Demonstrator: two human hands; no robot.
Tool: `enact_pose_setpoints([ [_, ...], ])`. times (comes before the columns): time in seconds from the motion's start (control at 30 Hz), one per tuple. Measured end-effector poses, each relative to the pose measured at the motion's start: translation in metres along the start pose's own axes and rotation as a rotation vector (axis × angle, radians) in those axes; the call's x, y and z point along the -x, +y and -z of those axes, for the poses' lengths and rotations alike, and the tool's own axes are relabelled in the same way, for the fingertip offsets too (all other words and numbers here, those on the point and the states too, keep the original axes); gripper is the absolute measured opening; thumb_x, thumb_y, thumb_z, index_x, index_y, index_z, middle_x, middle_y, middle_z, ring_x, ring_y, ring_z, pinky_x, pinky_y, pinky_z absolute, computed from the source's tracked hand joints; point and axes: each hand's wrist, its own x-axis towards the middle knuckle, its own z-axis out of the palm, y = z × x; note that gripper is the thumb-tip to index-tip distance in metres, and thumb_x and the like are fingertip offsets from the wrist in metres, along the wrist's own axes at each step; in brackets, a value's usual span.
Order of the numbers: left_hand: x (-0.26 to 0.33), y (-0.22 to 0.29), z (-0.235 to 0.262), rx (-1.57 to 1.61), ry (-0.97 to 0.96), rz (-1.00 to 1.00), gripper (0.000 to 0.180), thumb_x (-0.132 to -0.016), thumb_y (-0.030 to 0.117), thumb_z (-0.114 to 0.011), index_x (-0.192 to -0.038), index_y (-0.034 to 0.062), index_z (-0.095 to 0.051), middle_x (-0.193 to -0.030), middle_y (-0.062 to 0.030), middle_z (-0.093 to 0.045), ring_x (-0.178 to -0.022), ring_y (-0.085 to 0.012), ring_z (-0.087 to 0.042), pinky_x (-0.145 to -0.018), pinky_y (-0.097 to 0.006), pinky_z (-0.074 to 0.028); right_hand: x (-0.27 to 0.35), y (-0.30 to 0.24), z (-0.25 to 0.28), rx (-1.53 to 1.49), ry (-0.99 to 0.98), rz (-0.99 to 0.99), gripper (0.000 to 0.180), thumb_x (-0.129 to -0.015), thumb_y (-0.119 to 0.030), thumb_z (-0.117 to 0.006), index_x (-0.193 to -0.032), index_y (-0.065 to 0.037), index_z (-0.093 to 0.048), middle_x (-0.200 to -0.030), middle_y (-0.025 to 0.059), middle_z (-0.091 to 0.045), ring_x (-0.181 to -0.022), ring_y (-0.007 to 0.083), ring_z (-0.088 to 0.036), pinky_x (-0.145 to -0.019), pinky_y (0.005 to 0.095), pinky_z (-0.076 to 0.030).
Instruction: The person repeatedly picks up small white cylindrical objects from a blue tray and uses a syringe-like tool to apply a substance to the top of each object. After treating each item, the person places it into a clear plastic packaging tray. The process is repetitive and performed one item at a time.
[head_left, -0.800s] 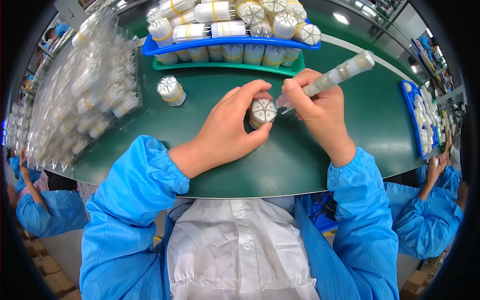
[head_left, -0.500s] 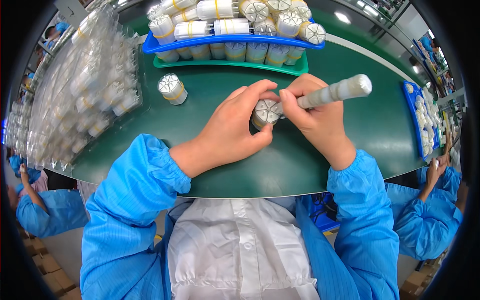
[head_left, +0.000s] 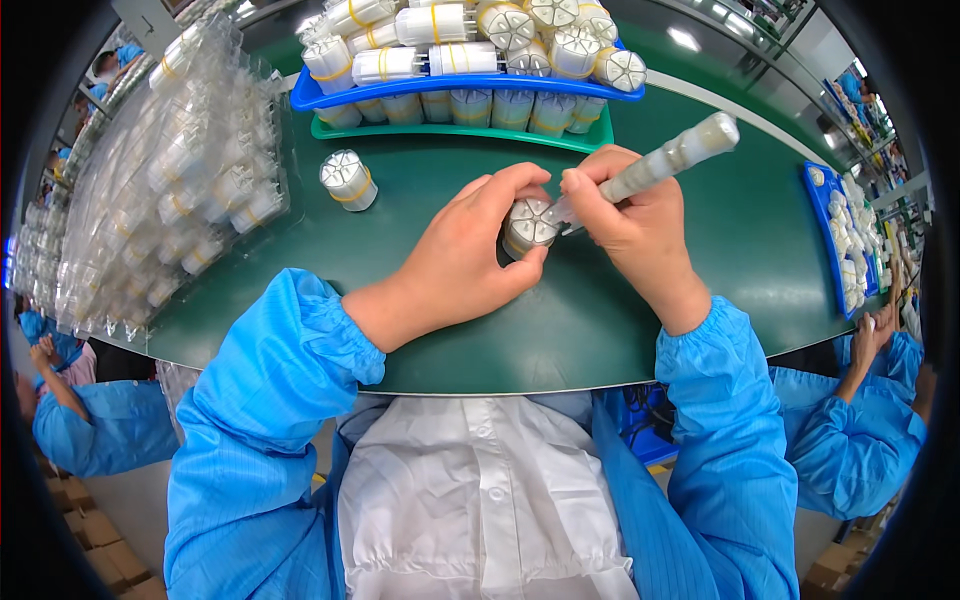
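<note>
- On the green tabletop (head_left: 420, 360), in front of the person, a short white cylinder (head_left: 528, 224) stands with its wedge-divided end facing up, between the two hands.
- The left hand (head_left: 450, 245) is grasping this cylinder from the left side, with the thumb at the near side and the fingers curled round the far side.
- The right hand (head_left: 632, 220) is clasped about a pen-like tool (head_left: 672, 160), whose thick, whitish handle (it looks wrapped, with a lumpy surface) slants up and away to the right.
- The tool's translucent tip is at the right edge of the cylinder's top; whether it presses there, I cannot tell.
- To the left, well apart from the hands, a banded cylinder (head_left: 348, 182) stands alone with a yellow band round it.
- Beyond the hands, a blue tray (head_left: 470, 88) heaped with similar white cylinders, some upright and some lying on their sides, sits above a green tray (head_left: 460, 134) that holds another row.
- At the left, clear plastic packaging (head_left: 175, 190) with white pieces showing through it forms a large pile.
- Near the right end, a smaller blue container (head_left: 826, 240) holds small white parts, with a co-worker's hands (head_left: 868, 338) close by.
</note>
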Motion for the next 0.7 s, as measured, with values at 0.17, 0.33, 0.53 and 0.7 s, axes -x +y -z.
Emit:
enact_pose_setpoints([
  [0.17, -0.001, 0.001, 0.001, -0.041, 0.001, -0.052, 0.063, -0.077, 0.006, -0.075, -0.134, 0.0009, -0.048, -0.12, -0.0158, -0.063, -0.115, -0.0283, -0.063, -0.097, -0.036, -0.049, 0.003, 0.002, -0.003, 0.079, -0.019, -0.004, 0.018, -0.09, -0.015, -0.071, -0.081, 0.0, -0.065, -0.07, 0.0034, -0.065, -0.063, 0.0088, -0.059, -0.056, 0.0257, -0.046],
  [0.33, -0.003, 0.006, 0.004, -0.213, 0.017, 0.023, 0.06, -0.076, 0.009, -0.074, -0.13, 0.0023, -0.048, -0.113, -0.015, -0.063, -0.108, -0.0312, -0.06, -0.093, -0.04, -0.049, 0.002, 0.001, -0.002, 0.02, 0.013, -0.043, 0.016, -0.09, -0.014, -0.071, -0.082, -0.001, -0.066, -0.071, 0.0032, -0.065, -0.063, 0.0087, -0.059, -0.057, 0.0256, -0.047],
  [0.53, 0.001, 0.002, 0.001, -0.048, 0.019, -0.03, 0.064, -0.076, 0.003, -0.075, -0.133, 0.0002, -0.048, -0.12, -0.0148, -0.062, -0.112, -0.0263, -0.064, -0.097, -0.036, -0.05, -0.001, -0.002, 0.004, 0.011, 0.014, -0.03, 0.016, -0.09, -0.014, -0.071, -0.083, -0.001, -0.066, -0.073, 0.0021, -0.065, -0.064, 0.0083, -0.059, -0.056, 0.026, -0.046],
  [0.7, -0.001, 0.002, 0.001, -0.073, 0.027, -0.068, 0.06, -0.076, 0.009, -0.078, -0.13, 0.0022, -0.051, -0.114, -0.0137, -0.062, -0.108, -0.0285, -0.062, -0.094, -0.038, -0.05, 0.003, 0.006, -0.001, 0.062, -0.043, 0.021, 0.017, -0.091, -0.015, -0.071, -0.083, -0.001, -0.066, -0.074, 0.002, -0.065, -0.066, 0.0086, -0.059, -0.057, 0.0266, -0.046],
])
